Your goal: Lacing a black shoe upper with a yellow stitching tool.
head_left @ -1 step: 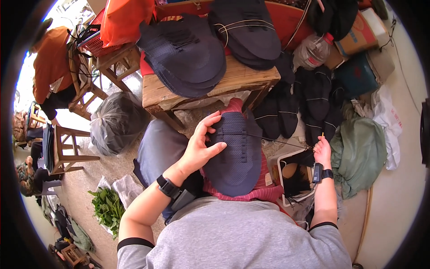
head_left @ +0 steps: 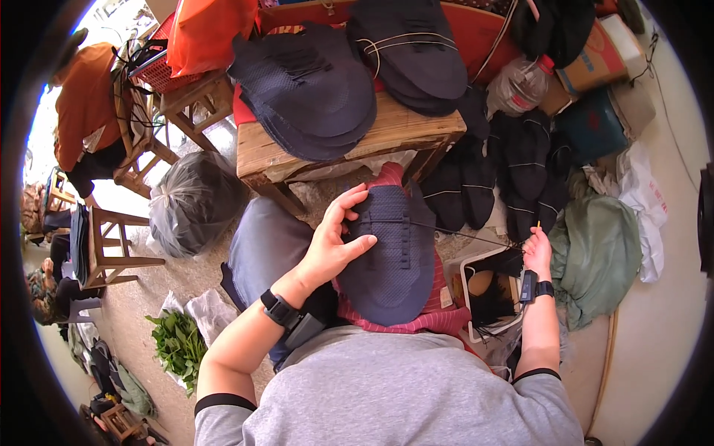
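Observation:
A dark navy shoe upper (head_left: 390,286) with a textured surface and a row of loops down its middle lies over my lap on a red striped cloth (head_left: 446,320). My left hand (head_left: 336,241) grips its left edge, with the thumb resting on top and some fingertips hidden. From the loops a black thread (head_left: 468,236) runs taut to the right. At its far end my right hand (head_left: 537,253) is closed, held away from the upper. A thin yellow-orange tip (head_left: 538,224) pokes out above that fist; the rest of it is hidden.
Stacked dark uppers (head_left: 320,104) sit on a wooden bench (head_left: 401,130) ahead. A white bin (head_left: 468,286) with black strands stands beside my right forearm. Black shoes (head_left: 476,189) and a green bag (head_left: 599,253) lie at right; leafy greens (head_left: 178,342) lie at left.
My right hand has shifted very slightly to the right. My left hand and the upper look the same.

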A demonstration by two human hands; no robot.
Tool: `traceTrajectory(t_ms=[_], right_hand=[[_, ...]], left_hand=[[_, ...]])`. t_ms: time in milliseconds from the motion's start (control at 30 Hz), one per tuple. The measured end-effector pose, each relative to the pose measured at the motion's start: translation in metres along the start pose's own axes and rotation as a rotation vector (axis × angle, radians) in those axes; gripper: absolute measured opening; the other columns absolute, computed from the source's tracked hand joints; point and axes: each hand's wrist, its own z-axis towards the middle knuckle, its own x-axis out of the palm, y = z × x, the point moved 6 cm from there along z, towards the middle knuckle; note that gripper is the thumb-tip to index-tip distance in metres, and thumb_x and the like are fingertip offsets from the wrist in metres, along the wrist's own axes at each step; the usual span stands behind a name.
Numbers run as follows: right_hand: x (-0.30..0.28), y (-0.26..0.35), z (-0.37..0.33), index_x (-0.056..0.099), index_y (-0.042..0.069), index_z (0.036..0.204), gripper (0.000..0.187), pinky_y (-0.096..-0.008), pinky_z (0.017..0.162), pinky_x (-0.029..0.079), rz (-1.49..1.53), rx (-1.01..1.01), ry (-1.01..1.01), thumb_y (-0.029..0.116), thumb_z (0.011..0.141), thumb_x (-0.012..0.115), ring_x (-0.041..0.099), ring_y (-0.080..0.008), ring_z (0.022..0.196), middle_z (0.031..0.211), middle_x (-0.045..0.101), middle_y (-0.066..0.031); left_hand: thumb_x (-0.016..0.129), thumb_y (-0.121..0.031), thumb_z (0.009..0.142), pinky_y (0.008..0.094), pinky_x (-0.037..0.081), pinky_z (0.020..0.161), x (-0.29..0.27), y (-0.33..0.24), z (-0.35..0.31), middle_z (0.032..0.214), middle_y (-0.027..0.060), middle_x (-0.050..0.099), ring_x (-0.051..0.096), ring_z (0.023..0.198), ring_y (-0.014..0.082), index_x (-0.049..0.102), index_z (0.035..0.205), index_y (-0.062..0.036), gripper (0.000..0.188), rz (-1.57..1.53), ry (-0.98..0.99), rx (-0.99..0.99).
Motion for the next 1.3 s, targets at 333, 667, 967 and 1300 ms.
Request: traceTrajectory(t_ms=[333, 667, 967, 1300], right_hand=[[-0.015, 0.045, 0.013, 0.06, 0.006, 0.093, 0.021, -0.0242, 0.037, 0.024, -0.18, -0.266, -0.284, 0.025, 0.101, 0.054, 0.03, -0.0063, 0.043, 0.06, 0.036, 0.0056], [-0.016, 0.08, 0.02, 0.07, 0.001, 0.097, 0.031, -0.0406, 0.075, 0.049, -0.609, -0.618, -0.705, 0.027, 0.097, 0.053, 0.064, -0.0262, 0.081, 0.09, 0.07, -0.0098], [0.004, 0.092, -0.025, 0.067, 0.005, 0.108, 0.041, -0.0502, 0.088, 0.049, -1.15, -0.595, -0.921, 0.039, 0.097, 0.047, 0.064, -0.0443, 0.102, 0.108, 0.07, -0.0225], [0.033, 0.088, -0.026, 0.069, 0.005, 0.11, 0.04, -0.0477, 0.09, 0.049, -1.15, -0.693, -0.777, 0.037, 0.097, 0.05, 0.064, -0.0422, 0.105, 0.108, 0.07, -0.0222]], left_hand=[[0.085, -0.009, 0.072, 0.0243, 0.041, 0.09, 0.0, -0.004, -0.004, 0.144, 0.0022, 0.044, 0.044, 0.104, 0.0111, 0.046, 0.144, -0.0127, 0.082, 0.118, -0.163, 0.09], [0.092, -0.019, 0.071, 0.0219, 0.045, 0.074, -0.004, 0.027, -0.009, 0.093, -0.0039, 0.049, 0.044, 0.082, 0.0064, 0.054, 0.108, -0.0067, 0.054, 0.08, -0.266, -0.092], [0.081, -0.01, 0.083, 0.0205, 0.046, 0.066, -0.006, 0.031, -0.011, 0.086, -0.0019, 0.056, 0.05, 0.071, 0.0054, 0.066, 0.1, -0.0024, 0.023, -0.036, -0.322, -0.043], [0.076, -0.004, 0.086, 0.022, 0.044, 0.061, -0.001, -0.001, -0.005, 0.081, -0.0009, 0.054, 0.049, 0.067, 0.0065, 0.069, 0.087, -0.0034, 0.007, 0.165, -0.369, 0.151]])
